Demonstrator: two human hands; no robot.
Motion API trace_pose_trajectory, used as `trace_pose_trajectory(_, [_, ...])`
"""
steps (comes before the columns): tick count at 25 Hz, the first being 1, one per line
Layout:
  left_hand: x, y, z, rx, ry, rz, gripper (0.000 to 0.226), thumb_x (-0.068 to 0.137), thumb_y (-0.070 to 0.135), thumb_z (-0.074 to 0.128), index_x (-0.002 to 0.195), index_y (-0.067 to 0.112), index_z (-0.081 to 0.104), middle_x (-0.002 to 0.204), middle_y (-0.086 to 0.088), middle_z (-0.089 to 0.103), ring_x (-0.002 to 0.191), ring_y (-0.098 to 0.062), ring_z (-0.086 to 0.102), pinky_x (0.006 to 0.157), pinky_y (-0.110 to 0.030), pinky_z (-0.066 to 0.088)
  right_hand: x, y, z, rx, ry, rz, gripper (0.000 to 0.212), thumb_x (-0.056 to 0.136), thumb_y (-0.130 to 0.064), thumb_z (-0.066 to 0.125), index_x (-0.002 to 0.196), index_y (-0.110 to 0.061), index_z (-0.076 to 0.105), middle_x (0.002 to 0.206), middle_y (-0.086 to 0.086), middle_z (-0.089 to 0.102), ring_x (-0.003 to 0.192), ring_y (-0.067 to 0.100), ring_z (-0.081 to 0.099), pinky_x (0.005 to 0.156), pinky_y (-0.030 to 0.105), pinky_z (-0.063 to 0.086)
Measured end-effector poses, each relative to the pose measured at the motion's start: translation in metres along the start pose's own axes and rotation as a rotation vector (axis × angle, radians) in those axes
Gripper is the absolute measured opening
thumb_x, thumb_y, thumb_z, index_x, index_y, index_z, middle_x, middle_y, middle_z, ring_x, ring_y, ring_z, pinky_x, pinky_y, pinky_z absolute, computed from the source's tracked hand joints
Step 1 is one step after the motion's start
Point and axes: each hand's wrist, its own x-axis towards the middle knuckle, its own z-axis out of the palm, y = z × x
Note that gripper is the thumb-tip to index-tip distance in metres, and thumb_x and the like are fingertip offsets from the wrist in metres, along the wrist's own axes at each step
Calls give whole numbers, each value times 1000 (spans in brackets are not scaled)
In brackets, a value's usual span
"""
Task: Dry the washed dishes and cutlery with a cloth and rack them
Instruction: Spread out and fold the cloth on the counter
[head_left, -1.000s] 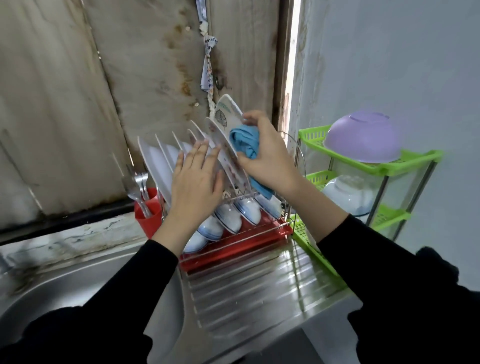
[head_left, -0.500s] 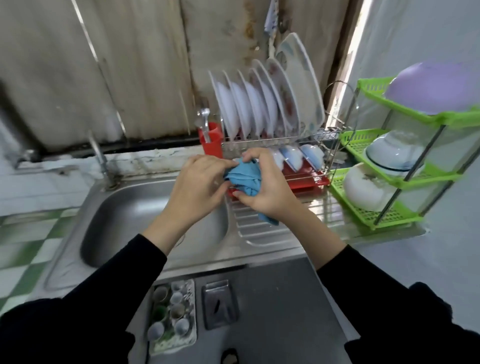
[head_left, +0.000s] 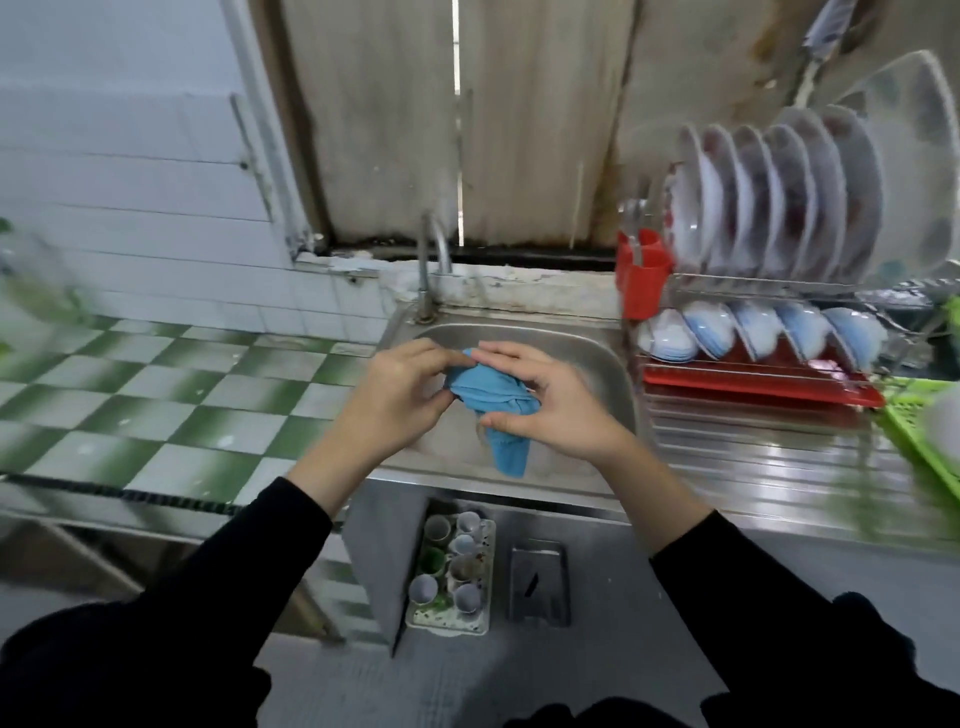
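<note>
Both hands now over steel sink — bunching soft blue cloth

The left hand and right hand, gripping the cloth, fill the air over the sink; the tap rises behind them. Leftward the tiled table lies flat and open. Rightward, bare drainboard fronts the dish rack, whose upright plates, bowls and red cutlery cup block the way.

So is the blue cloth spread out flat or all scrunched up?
Scrunched up. The left hand and right hand hold the blue cloth bunched between them above the sink, one loose end hanging down.
</note>
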Motion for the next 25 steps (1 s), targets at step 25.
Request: trace_pose_trajectory(25, [-90,-241,-163,-385,83,-954,26,76,13,81,87,34,70,72,-2,72,70,-13,68,76,-32,55,244,-68,261,485,-97,116,64,75,10,73,120,-29,52,86,3,70,77,9,69,71,24,56])
